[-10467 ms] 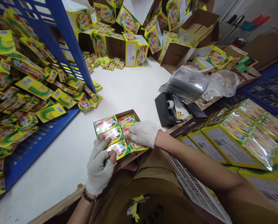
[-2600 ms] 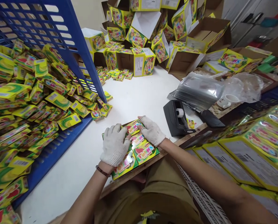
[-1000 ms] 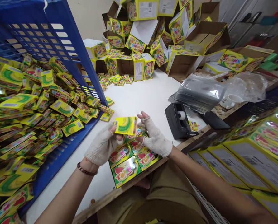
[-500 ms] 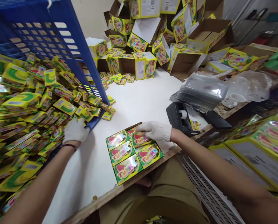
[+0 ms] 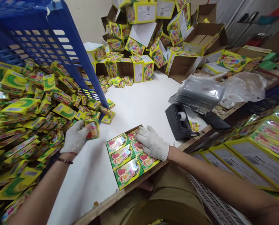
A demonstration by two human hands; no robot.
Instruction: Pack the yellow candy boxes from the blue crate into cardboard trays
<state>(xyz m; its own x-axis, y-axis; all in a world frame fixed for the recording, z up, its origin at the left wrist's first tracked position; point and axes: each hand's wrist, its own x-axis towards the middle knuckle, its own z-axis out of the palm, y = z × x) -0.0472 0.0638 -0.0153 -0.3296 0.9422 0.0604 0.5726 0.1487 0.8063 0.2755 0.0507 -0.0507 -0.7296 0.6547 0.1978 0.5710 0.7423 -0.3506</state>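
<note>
Okay, head view — left hand (image 5: 75, 137) pinches a small carton (image 5: 93, 129) near the blue crate (image 5: 84, 59); right hand (image 5: 152, 143) rests, fingers spread, on cartons (image 5: 128, 172) in the tray (image 5: 137, 127) at the table edge (image 5: 110, 199). I'd press lightly, evenly, and pinch by the edges — thin card could crease.

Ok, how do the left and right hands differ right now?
The left hand grips a small yellow-and-green box; the right hand lies palm-down over boxes in a tray. The left hand's wrist has a dark beaded bracelet; the right hand's wrist is bare. Both wear whitish knit gloves.
</note>
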